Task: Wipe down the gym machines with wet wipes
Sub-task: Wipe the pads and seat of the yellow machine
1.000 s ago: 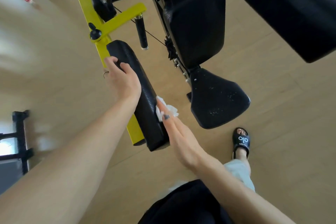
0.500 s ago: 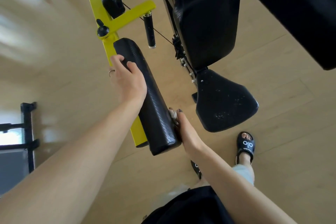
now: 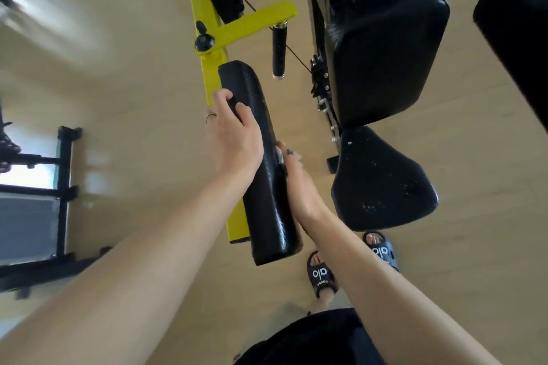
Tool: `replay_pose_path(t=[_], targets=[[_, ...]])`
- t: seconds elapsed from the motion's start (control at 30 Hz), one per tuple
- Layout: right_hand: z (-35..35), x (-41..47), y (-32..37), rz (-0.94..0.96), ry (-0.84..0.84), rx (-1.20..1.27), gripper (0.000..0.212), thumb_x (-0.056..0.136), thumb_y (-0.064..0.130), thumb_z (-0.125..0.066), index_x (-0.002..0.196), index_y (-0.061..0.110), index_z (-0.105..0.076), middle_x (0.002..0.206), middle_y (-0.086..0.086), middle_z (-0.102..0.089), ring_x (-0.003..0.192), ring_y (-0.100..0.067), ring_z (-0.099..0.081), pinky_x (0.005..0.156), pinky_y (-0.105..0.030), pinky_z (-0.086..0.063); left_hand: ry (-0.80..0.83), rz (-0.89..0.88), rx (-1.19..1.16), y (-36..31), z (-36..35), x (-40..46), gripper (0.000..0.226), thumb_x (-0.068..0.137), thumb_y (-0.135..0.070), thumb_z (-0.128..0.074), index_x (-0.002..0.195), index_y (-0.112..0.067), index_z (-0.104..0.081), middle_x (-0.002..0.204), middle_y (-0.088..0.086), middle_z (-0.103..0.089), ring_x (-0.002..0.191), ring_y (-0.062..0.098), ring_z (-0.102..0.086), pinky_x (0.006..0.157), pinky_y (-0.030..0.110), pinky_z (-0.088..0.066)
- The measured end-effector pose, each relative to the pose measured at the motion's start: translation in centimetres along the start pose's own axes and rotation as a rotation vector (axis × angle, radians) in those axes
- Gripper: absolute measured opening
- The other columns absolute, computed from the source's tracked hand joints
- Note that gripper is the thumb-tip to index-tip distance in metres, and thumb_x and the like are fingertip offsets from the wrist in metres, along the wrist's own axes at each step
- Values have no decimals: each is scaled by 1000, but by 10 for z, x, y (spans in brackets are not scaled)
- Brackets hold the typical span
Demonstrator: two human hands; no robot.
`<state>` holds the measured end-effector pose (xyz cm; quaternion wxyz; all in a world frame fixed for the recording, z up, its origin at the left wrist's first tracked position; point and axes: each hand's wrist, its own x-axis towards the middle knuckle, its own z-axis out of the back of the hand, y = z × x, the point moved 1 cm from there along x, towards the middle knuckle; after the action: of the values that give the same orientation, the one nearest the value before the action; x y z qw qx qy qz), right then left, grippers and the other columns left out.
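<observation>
A long black arm pad is fixed to a yellow machine arm and runs from the centre toward me. My left hand grips the pad's upper part, fingers curled over its top edge. My right hand lies flat along the pad's right side. Its straight fingers press a crumpled white wet wipe against the pad; most of the wipe is hidden under them.
Right of the pad are the machine's black seat and backrest, with a short black handle and a cable between. Another black pad hangs at the top right. A dark rack stands left. My sandalled feet are on the wooden floor.
My right hand has slid the wipe up the pad's right side, away from its near end. My left hand has kept its hold on the pad.
</observation>
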<state>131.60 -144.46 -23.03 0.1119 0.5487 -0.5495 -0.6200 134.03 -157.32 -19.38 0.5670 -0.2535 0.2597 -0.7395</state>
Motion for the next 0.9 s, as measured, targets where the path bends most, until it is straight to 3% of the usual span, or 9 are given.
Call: replay_pose_path(t=[0.07,0.13,0.23,0.37,0.47,0.6,0.7,0.8,0.9], targets=[[1,-23,-8,21,24,-28,45,106,62,-15,148,64,-30,156,23,-42,144,-4,-38,122,-36,-28,10,-5,18,1,1,0,24,101,-24,-35,122,-20,-45,106,13,-58,93,20,-39,77,38,-33],[6,-54,-21,23,40,-16,44,107,61,-18,150,65,-22,160,27,-34,149,1,-28,127,-36,-22,31,2,12,0,2,-1,23,103,-23,-35,123,-19,-44,109,9,-56,97,19,-38,80,36,-33],[8,-53,-14,21,86,10,48,103,66,-22,151,65,-21,159,35,-28,149,8,-22,128,-36,-19,26,1,31,-2,2,-1,24,104,-21,-36,125,-18,-46,114,6,-56,99,17,-38,81,32,-31],[1,31,39,1,130,-62,52,104,66,-15,155,58,-18,163,20,-31,151,-6,-27,126,-36,-19,9,18,97,-3,3,1,26,104,-22,-36,127,-19,-48,118,5,-57,104,20,-45,77,23,-27],[-4,68,64,22,117,-55,57,104,64,-13,159,49,-18,165,15,-31,153,-8,-25,127,-39,-19,16,54,125,-4,3,1,25,104,-23,-36,127,-23,-47,120,3,-58,108,22,-48,78,26,-30],[5,-5,37,62,203,-94,45,107,58,-15,152,67,-8,162,35,-20,149,11,-16,124,-27,-18,8,30,124,-3,4,0,25,104,-20,-35,125,-22,-48,119,0,-60,101,17,-47,76,23,-28],[12,-37,22,101,233,-115,43,107,58,-16,147,69,-8,156,46,-16,144,21,-12,124,-22,-16,-5,20,130,-4,3,1,24,105,-19,-35,125,-21,-48,117,-1,-60,95,12,-44,75,20,-28],[5,3,47,52,213,-104,48,104,66,-14,152,66,-13,164,26,-26,151,3,-20,126,-35,-21,0,16,132,-4,5,1,24,104,-19,-35,124,-22,-47,108,0,-60,90,15,-45,70,23,-27],[-5,71,81,48,133,-137,55,106,62,-13,159,49,-22,164,12,-33,154,-11,-23,126,-40,-20,7,32,152,-3,4,1,25,104,-18,-34,126,-24,-45,104,1,-60,86,14,-44,67,25,-25]])
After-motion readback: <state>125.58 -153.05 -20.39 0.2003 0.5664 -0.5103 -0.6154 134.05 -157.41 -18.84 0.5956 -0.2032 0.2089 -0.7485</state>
